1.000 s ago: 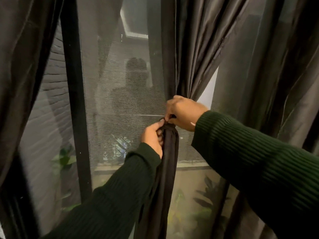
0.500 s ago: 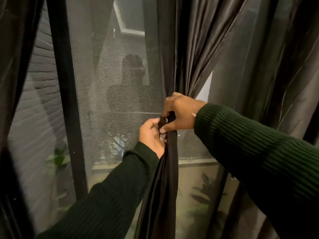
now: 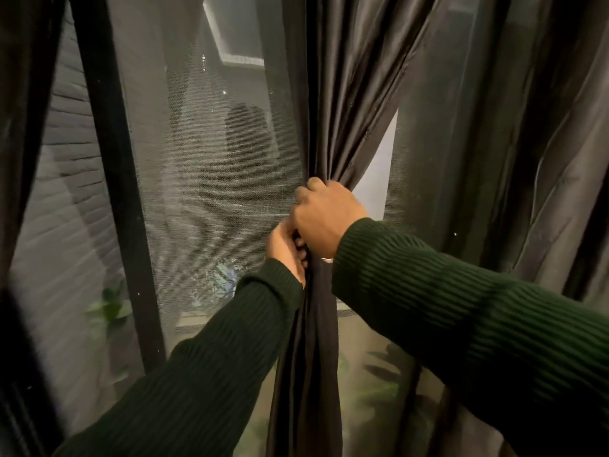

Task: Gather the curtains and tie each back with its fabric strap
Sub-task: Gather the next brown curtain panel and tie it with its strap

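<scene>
Your right hand and left hand meet at frame centre, fingers curled round the gathered curtain, pinching it into a narrow neck, likely for the strap, which is hidden

You're facing a window w/ fine mesh screen, dim light outside. Dark vertical frame bar at 9 o'clock. Grey brick wall beyond it, far left. Pale ledge at approx 7 o'clock; green leaves blurred beside it, more foliage at 5 o'clock.
</scene>
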